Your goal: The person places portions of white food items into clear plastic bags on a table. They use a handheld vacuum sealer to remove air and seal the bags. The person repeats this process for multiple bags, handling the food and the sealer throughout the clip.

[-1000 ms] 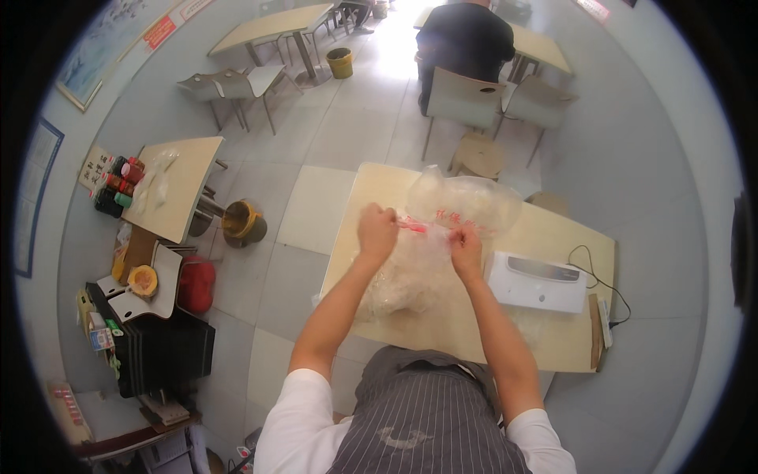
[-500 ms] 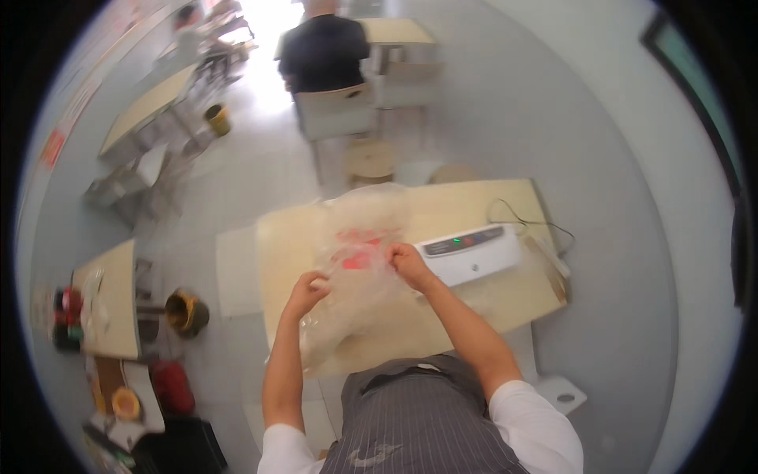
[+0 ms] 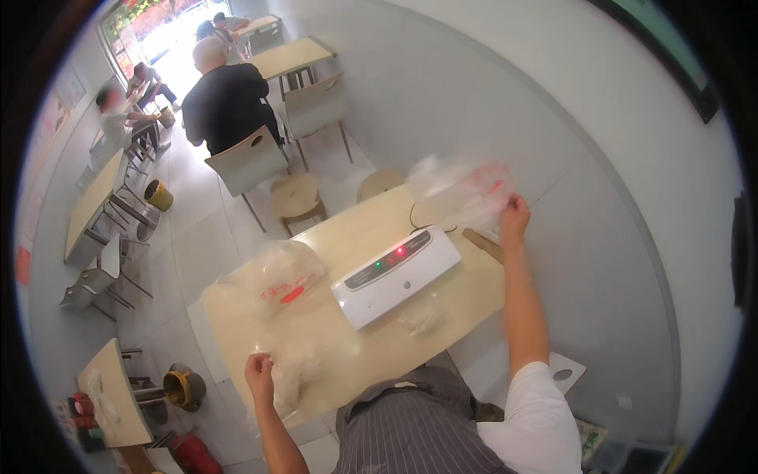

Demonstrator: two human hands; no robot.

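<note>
Out past the table's right end, my right hand [image 3: 515, 219] pinches a clear plastic bag with red print [image 3: 462, 189], which hangs blurred over the far right corner. Down at the near left edge, my left hand [image 3: 260, 379] has its fingers closed on the edge of a crumpled clear plastic bag [image 3: 296, 370]. Another clear bag with red print [image 3: 283, 276] lies puffed up at the table's far left. Between the hands sits a white sealing machine [image 3: 397, 284], its dark panel lit green and red. A small crumpled piece of clear plastic [image 3: 421, 316] lies in front of it.
Everything rests on a pale yellow table [image 3: 347, 371]. Beyond it stand stools [image 3: 296, 195] and a chair with a person in black [image 3: 229, 107]. Side tables [image 3: 118, 395] and a bin [image 3: 183, 387] are at left; a wall closes off the right.
My hands have parted: the right swung far right with a printed bag, the left dropped toward the near left edge. The view has turned, and a red light glows brightly on the sealing machine.
</note>
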